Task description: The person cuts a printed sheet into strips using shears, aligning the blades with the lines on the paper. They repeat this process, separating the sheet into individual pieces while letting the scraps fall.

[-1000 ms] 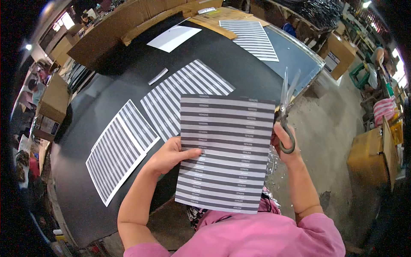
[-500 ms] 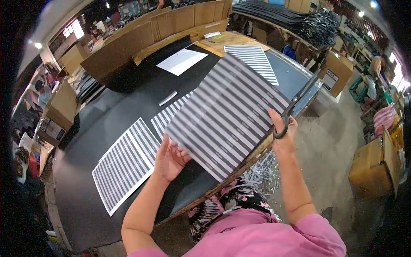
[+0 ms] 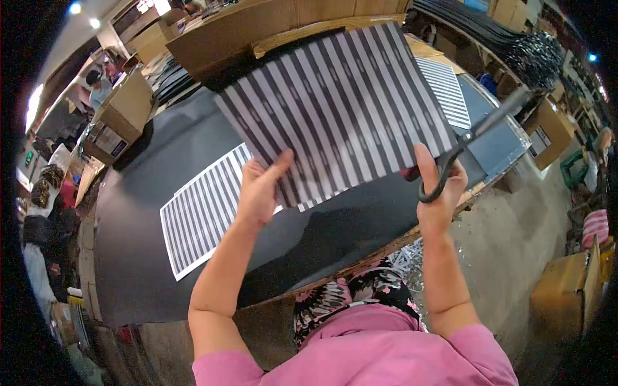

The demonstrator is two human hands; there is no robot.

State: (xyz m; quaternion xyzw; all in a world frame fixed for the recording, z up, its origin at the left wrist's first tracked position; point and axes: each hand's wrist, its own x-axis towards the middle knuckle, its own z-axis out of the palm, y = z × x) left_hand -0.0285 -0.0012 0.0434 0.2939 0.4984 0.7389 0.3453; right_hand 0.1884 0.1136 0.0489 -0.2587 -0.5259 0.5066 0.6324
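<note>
Spreading across the left and middle of the frame, the wide black worktable (image 3: 148, 212) lies below your arms, with brown cardboard boxes (image 3: 125, 106) beyond its upper left edge. Above it, in the upper middle, you hold up the large black-and-white striped paper sheet (image 3: 335, 103), tilted, with its stripes running from lower left to upper right. A second striped sheet with a white border (image 3: 199, 215) lies flat on the table at middle left, and a third striped sheet (image 3: 444, 87) lies on the far end at upper right, partly hidden by the one you hold. Your left hand (image 3: 261, 190) is clamped on the lower left edge of the raised sheet, thumb on the front. Your right hand (image 3: 441, 193) is closed through the loops of the metal scissors with dark handles (image 3: 473, 138), and its thumb presses the sheet's lower right edge. The blades point to the upper right, clear of the paper; they are blurred, so you cannot tell whether they are together or apart. A heap of thin paper offcuts (image 3: 409, 260) lies on the floor at lower right of the table. Judging by its unbroken edges, the raised sheet is whole and no cut has started in it.
</note>
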